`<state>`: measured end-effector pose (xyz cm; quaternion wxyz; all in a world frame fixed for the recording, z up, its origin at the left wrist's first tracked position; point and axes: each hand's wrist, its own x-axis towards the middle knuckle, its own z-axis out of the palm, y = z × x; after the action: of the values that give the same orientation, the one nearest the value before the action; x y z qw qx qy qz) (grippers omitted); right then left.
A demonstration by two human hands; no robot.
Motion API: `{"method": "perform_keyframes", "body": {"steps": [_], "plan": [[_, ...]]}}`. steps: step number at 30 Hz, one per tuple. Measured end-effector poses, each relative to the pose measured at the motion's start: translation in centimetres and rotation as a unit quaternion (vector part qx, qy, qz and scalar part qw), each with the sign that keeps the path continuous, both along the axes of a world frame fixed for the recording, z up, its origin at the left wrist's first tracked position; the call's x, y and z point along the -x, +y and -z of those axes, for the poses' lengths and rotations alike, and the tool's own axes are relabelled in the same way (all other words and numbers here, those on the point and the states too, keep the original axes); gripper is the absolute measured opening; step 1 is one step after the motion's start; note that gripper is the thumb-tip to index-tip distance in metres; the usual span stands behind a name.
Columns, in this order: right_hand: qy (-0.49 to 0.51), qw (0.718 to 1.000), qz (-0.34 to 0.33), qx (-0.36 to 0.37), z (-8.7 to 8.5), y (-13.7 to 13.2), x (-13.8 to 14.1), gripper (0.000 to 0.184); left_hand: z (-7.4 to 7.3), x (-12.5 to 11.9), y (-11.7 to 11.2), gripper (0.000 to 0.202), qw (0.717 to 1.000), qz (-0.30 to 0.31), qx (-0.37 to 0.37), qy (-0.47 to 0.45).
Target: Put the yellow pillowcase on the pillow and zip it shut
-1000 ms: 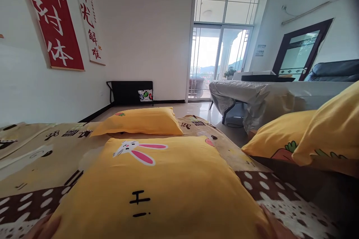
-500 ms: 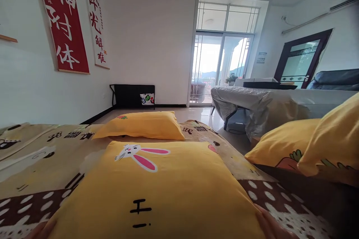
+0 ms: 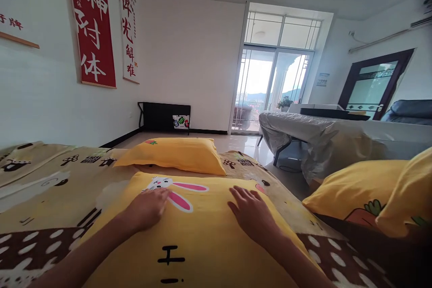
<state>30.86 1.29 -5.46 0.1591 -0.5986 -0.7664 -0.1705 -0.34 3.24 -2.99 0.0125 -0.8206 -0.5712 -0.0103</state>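
A big yellow pillow [image 3: 202, 238] with a white rabbit print lies in front of me on a patterned bed sheet [image 3: 57, 189]. My left hand [image 3: 146, 209] lies flat on its upper left part, over the rabbit, with the fingers stretched out. On the upper right part rests my right hand [image 3: 251, 213], palm down, fingers spread. Neither hand holds anything. A second yellow pillow [image 3: 173, 155] sits just beyond, at the far edge of the bed.
Two more yellow pillows with carrot prints [image 3: 354, 189] are stacked at the right. A plastic-covered table [image 3: 320, 137] stands past the bed's right side. Red and white banners [image 3: 92, 27] hang on the left wall. A glass balcony door [image 3: 270, 92] is at the back.
Both hands have slid from the pillow's near corners up onto its top surface and now lie flat. The camera has tilted slightly and shifted left.
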Motion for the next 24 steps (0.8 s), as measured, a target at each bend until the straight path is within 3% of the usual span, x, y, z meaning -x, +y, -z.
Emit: {"method": "perform_keyframes", "body": {"steps": [2, 4, 5, 7, 11, 13, 15, 18, 21, 24], "plan": [[-0.032, 0.995, -0.021, 0.095, -3.5, 3.3, 5.6, 0.035, -2.9, -5.3, 3.4, 0.042, 0.996, 0.024, 0.063, 0.058], [-0.04, 0.99, -0.01, 0.133, -5.1, 6.8, 8.5, 0.028, -4.4, -8.6, 6.8, 0.038, 0.997, 0.012, 0.047, 0.059], [-0.04, 0.989, -0.006, 0.145, -5.1, 8.5, 8.9, 0.027, -4.3, -9.5, 8.4, 0.038, 0.998, 0.006, 0.03, 0.05], [-0.031, 0.986, -0.011, 0.166, -3.4, 11.3, 8.5, 0.03, -2.4, -9.8, 11.1, 0.038, 1.0, 0.003, 0.006, 0.028], [0.008, 0.977, -0.045, 0.208, 2.8, 14.1, 6.5, 0.042, 4.4, -7.8, 14.4, 0.048, 0.999, 0.008, 0.047, -0.023], [0.031, 0.971, -0.06, 0.23, 4.7, 14.7, 5.7, 0.046, 6.7, -6.6, 15.2, 0.052, 0.996, 0.003, 0.078, -0.046], [0.055, 0.962, -0.073, 0.259, 5.1, 15.4, 4.6, 0.047, 7.4, -5.3, 15.9, 0.055, 0.992, -0.009, 0.106, -0.067], [0.092, 0.951, -0.06, 0.289, 4.5, 16.5, 1.4, 0.048, 7.1, -2.6, 17.0, 0.055, 0.985, -0.045, 0.139, -0.094], [0.136, 0.947, -0.022, 0.291, 4.6, 16.9, -3.3, 0.053, 6.7, 1.2, 17.8, 0.048, 0.98, -0.092, 0.127, -0.126], [0.185, 0.942, 0.032, 0.277, 5.9, 16.9, -7.7, 0.054, 7.1, 5.4, 18.4, 0.041, 0.974, -0.116, 0.076, -0.178]]}}
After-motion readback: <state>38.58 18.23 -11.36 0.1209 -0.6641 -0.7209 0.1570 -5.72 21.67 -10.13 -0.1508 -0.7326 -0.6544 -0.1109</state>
